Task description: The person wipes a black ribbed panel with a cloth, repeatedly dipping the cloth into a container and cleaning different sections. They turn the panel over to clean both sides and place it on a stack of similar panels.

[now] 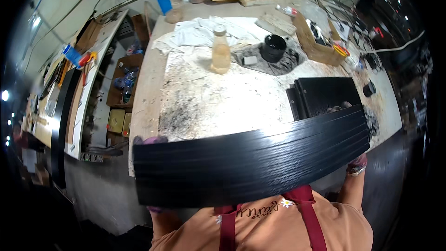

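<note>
So we had the long grooved black panel at six o'clock, left hand clamped on its nine o'clock end, right hand clamped on its three o'clock end. A bottle stood upright at twelve, a black cup at one.

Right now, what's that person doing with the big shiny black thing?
The person is holding a long black panel with lines along it, the left hand at one end and the right hand at the other. It is in front of their body, by the near side of the table. Other black pieces lie at the right, and a bottle and a black cup stand farther back.
</note>
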Available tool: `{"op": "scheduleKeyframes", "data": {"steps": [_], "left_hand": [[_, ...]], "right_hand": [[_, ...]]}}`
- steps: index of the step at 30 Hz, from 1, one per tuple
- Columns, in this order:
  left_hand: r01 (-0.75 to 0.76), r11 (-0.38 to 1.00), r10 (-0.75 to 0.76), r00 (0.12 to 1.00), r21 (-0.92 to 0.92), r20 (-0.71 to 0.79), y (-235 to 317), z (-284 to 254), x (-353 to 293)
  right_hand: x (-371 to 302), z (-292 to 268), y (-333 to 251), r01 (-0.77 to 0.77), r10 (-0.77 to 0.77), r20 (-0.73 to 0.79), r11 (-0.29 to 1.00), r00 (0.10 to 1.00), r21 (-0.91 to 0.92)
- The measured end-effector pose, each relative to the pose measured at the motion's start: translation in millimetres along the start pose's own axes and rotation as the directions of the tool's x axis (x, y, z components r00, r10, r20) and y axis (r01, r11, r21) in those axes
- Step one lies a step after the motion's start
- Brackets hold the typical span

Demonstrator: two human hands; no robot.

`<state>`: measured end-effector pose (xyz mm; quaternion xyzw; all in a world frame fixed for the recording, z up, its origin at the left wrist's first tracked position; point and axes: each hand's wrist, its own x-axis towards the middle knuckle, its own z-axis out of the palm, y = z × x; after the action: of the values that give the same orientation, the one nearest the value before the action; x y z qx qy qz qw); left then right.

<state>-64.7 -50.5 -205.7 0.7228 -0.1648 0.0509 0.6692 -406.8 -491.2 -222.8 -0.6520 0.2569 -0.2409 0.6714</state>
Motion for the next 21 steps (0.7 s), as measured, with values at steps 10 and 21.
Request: {"op": "scheduleKeyframes", "data": {"steps": [10,21], "left_hand": [[-0.033,0.952,0.079,0.987,0.303,-0.142,-30,-21,10],[0.132,-0.040,-0.199,0.970,0.990,-0.137,87,68,18]], "right_hand": [[242,118,-17,0.127,0.012,0.435,0.949,0.900,-0.289],[391,215,150,0.621,-0.256,0.574,0.171,0.778,-0.765]]}}
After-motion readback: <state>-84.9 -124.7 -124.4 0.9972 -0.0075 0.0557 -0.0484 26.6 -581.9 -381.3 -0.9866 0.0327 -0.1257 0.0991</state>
